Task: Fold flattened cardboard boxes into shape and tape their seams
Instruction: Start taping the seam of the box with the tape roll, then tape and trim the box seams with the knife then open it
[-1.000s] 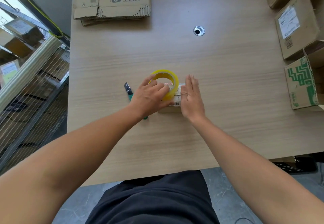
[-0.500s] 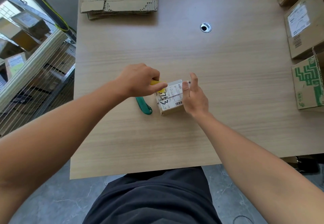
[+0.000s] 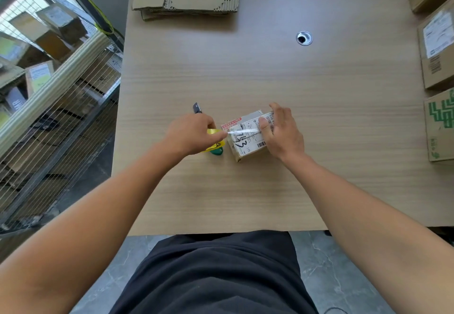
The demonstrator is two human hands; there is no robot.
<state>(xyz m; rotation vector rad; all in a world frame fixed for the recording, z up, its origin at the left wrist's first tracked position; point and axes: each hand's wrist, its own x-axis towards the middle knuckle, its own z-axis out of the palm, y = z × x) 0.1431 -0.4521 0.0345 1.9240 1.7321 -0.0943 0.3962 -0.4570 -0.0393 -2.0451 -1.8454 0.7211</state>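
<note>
With the left grip (image 3: 191,134) closed around the roll (image 3: 213,131) and the right grip (image 3: 282,134) clasping the box (image 3: 248,146), the tape (image 3: 243,130) should be pulled tight and straight.

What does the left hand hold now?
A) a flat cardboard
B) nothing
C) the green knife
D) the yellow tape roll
D: the left hand grips the tape roll, with a strip stretched from it over the box; the knife lies on the table.
</note>
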